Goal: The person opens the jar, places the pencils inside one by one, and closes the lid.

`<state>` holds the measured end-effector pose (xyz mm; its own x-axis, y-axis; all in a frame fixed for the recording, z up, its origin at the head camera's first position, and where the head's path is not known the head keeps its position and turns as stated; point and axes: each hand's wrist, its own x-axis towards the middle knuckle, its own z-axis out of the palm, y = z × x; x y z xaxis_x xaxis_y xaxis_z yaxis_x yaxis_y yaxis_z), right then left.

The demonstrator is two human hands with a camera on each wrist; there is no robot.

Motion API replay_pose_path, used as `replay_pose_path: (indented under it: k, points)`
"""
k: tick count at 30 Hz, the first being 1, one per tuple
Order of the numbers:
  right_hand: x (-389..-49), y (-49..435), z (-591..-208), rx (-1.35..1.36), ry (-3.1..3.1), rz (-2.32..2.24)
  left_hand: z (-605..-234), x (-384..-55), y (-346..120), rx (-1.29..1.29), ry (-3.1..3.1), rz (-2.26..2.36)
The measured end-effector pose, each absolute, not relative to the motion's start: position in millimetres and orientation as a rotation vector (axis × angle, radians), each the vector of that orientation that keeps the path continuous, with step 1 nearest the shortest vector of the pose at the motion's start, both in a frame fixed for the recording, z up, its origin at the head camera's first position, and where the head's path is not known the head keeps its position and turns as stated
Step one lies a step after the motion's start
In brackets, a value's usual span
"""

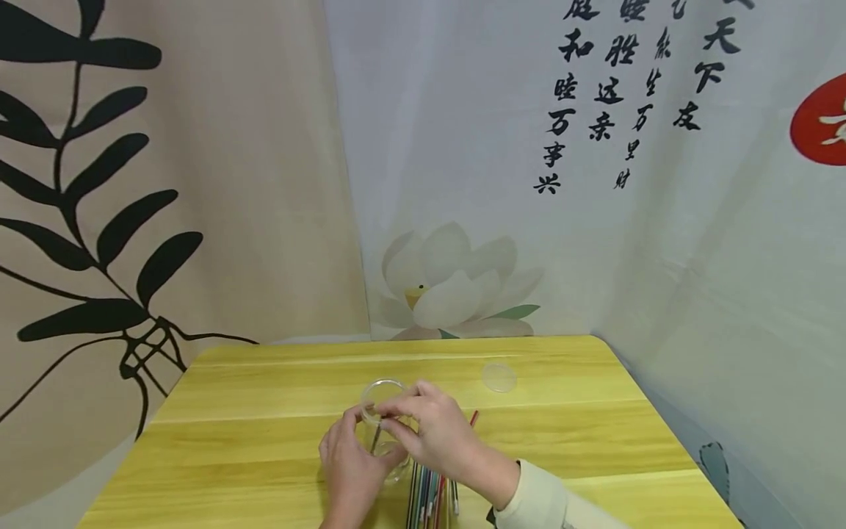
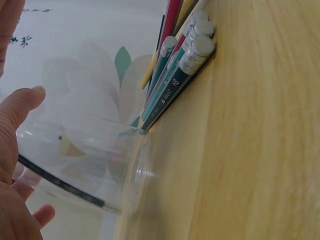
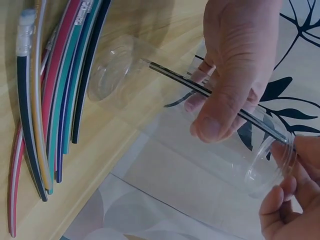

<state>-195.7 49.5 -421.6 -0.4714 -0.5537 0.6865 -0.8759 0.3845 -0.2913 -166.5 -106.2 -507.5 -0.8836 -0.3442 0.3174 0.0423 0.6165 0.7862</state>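
A clear plastic cylindrical jar [image 3: 182, 130] is being held nearly upright at the yellow wood-grain table [image 1: 231, 433], its open rim facing up. Its side is being gripped by the left hand [image 1: 353, 463], the thumb being clamped along one face while the fingers are being curled round the other. A slim black pencil with pale stripes [image 3: 180, 79] is being held inside the jar at a slant, its lower end being kept just short of the base. At the rim, the pencil's upper end is being pinched between the thumb and fingers of the right hand [image 1: 436, 430], above which a cream sleeve [image 1: 542, 499] is being worn.

Beside the jar, on the right, a bundle of teal, red, navy, black and yellow pencils [image 1: 428, 503] is being supported by the table, several silver ferrules and pale erasers being shown. Part of the bundle is being covered by the right forearm in the head view. Farther back, a clear round plastic lid [image 1: 499, 377] is being left flat, well apart from both hands.
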Motion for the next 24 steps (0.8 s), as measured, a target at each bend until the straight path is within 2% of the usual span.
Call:
replay_pose_path:
  k: [24]
  points:
    - [-192.9, 50.8, -422.0, 1.263, -2.103, 0.53, -512.2, -167.2, -107.5, 0.183, -2.358, -1.119]
